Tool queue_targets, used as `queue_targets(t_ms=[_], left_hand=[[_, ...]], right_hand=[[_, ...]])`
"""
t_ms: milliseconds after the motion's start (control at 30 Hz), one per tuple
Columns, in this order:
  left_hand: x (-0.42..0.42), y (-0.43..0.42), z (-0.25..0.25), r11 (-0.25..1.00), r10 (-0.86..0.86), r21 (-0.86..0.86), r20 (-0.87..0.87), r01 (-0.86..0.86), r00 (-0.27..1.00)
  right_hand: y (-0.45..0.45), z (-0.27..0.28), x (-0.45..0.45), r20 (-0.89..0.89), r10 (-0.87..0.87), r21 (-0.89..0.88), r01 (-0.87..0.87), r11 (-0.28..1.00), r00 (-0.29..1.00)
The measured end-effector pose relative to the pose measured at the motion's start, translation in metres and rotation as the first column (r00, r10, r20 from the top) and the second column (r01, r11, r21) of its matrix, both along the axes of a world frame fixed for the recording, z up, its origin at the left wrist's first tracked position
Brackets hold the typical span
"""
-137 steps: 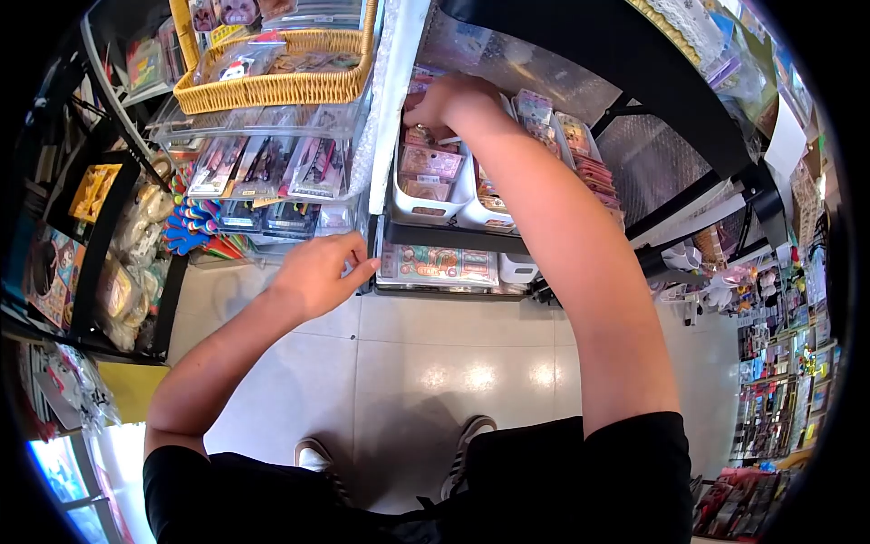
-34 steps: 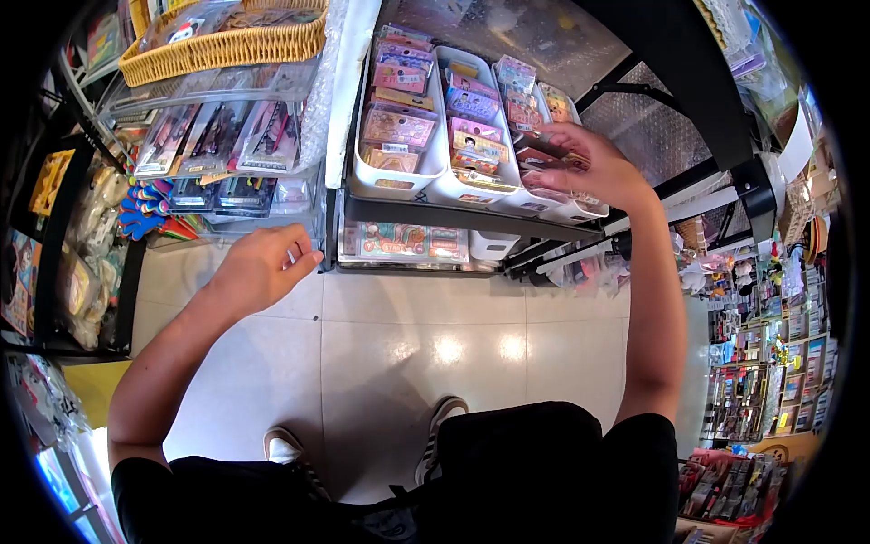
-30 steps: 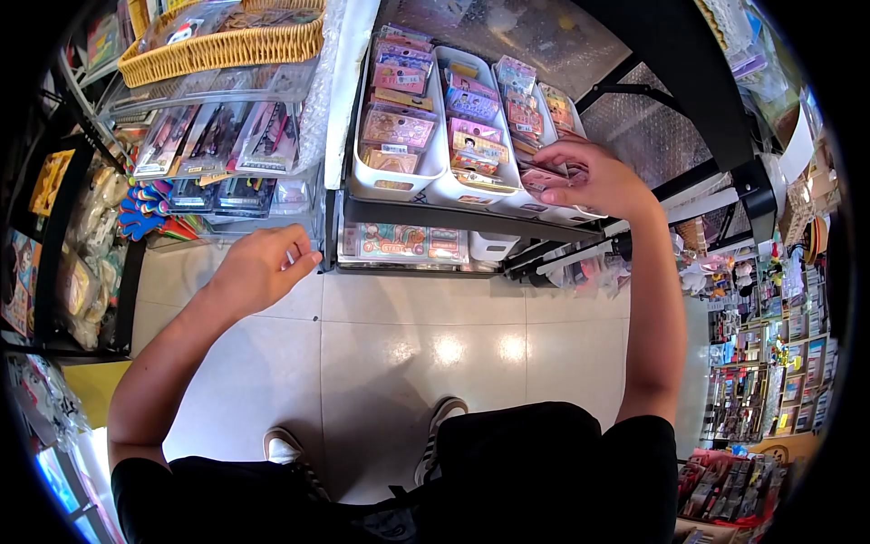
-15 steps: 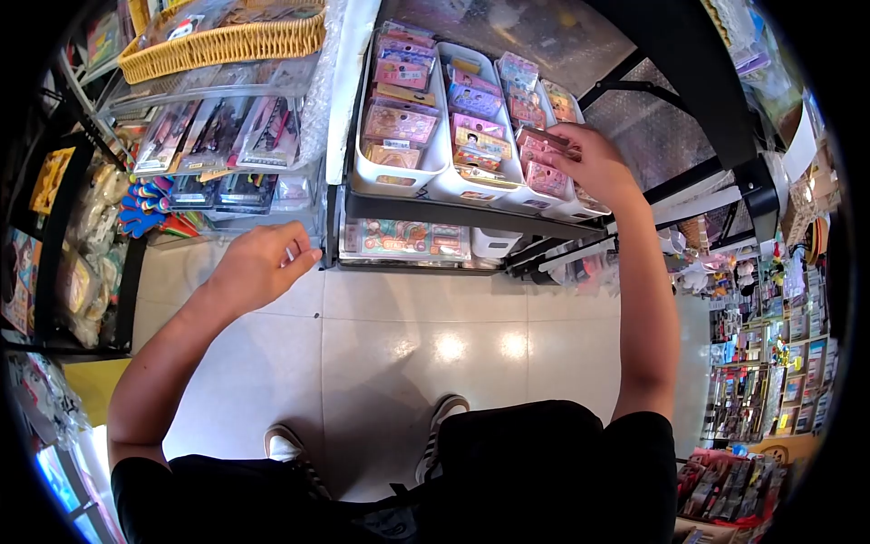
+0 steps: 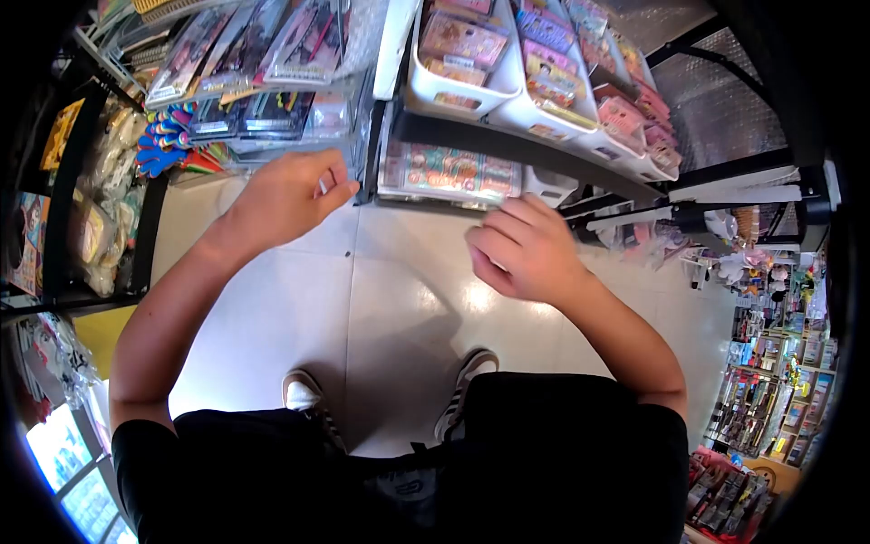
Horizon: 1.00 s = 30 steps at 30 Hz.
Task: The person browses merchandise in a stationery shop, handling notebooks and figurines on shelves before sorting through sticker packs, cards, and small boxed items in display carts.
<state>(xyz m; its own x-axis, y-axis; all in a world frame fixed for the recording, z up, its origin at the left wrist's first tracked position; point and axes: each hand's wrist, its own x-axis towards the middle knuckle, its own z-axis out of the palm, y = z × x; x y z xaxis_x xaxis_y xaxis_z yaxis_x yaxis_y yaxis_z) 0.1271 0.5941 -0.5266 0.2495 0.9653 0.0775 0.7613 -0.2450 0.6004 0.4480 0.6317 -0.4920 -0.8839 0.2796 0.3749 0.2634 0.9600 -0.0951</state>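
Note:
My left hand (image 5: pixel 288 201) is loosely curled with its thumb apart and nothing in it, beside the front corner of the dark shelf (image 5: pixel 535 148). Over the floor, just below the lower shelf, my right hand (image 5: pixel 528 249) hangs half curled, with no item visible in it. Its nearest object is a flat pack with a colourful print (image 5: pixel 458 172) on the lower shelf. Above stand white bins, the left one (image 5: pixel 467 102) and the middle one (image 5: pixel 553 125), filled with small packaged cards (image 5: pixel 464 41). More pink packs (image 5: pixel 623 121) fill the bins on the right.
Clear trays of packaged goods (image 5: pixel 304 45) are at the upper left, above colourful plastic hands (image 5: pixel 163 140). A black rack with bagged items (image 5: pixel 95 227) stands at the left. Black frame bars and a crowded display (image 5: pixel 761 399) are on the right. Pale floor tiles (image 5: pixel 399 335) lie below.
My right hand has left the packs in the right-hand bins and moved down and left over the floor. The view has tipped lower, so the bins sit higher in it. My left hand keeps its pose.

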Motion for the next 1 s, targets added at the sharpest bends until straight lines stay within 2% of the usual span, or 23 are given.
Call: queue_targets(t_ms=[100,200,233,300,400,433,500,633,700,1000], left_hand=[[0.004,-0.003,0.004,0.998,0.014,-0.057,0.025,-0.013,1.000],[-0.002,-0.006,-0.003,0.996,0.000,-0.084,0.071,0.006,0.997],[-0.001,-0.006,-0.001,0.995,-0.006,-0.094,0.072,0.013,0.997],[-0.003,-0.006,0.008,0.970,0.028,-0.236,-0.096,-0.050,0.995],[-0.011,-0.009,-0.008,0.989,-0.043,-0.146,-0.083,0.030,0.996],[-0.014,-0.010,-0.014,0.988,-0.020,-0.153,-0.106,0.004,0.994],[-0.013,-0.008,-0.024,0.993,-0.110,0.028,-0.122,0.114,0.986],[-0.006,-0.008,-0.020,0.997,-0.074,-0.012,-0.121,0.073,0.990],[-0.005,-0.008,-0.017,0.993,-0.075,-0.096,-0.116,0.064,0.990],[-0.007,-0.010,-0.022,0.994,-0.069,-0.094,-0.109,0.059,0.992]], right_hand=[[0.018,-0.072,0.019,0.160,-0.059,-0.184,0.089,0.979,0.985],[0.037,-0.115,0.049,0.235,-0.259,-0.227,0.312,0.923,0.937],[0.040,-0.124,0.057,0.309,-0.334,-0.277,0.420,0.864,0.891],[0.047,-0.136,0.071,0.458,-0.427,-0.301,0.588,0.751,0.780],[0.052,-0.146,0.079,0.487,-0.496,-0.287,0.668,0.686,0.719],[0.054,-0.152,0.081,0.499,-0.486,-0.291,0.668,0.685,0.717],[0.057,-0.159,0.081,0.461,-0.449,-0.366,0.625,0.690,0.766],[0.052,-0.153,0.069,0.476,-0.470,-0.342,0.649,0.680,0.743],[0.054,-0.157,0.070,0.483,-0.459,-0.349,0.645,0.680,0.745],[0.052,-0.160,0.073,0.409,-0.431,-0.430,0.586,0.687,0.805]])
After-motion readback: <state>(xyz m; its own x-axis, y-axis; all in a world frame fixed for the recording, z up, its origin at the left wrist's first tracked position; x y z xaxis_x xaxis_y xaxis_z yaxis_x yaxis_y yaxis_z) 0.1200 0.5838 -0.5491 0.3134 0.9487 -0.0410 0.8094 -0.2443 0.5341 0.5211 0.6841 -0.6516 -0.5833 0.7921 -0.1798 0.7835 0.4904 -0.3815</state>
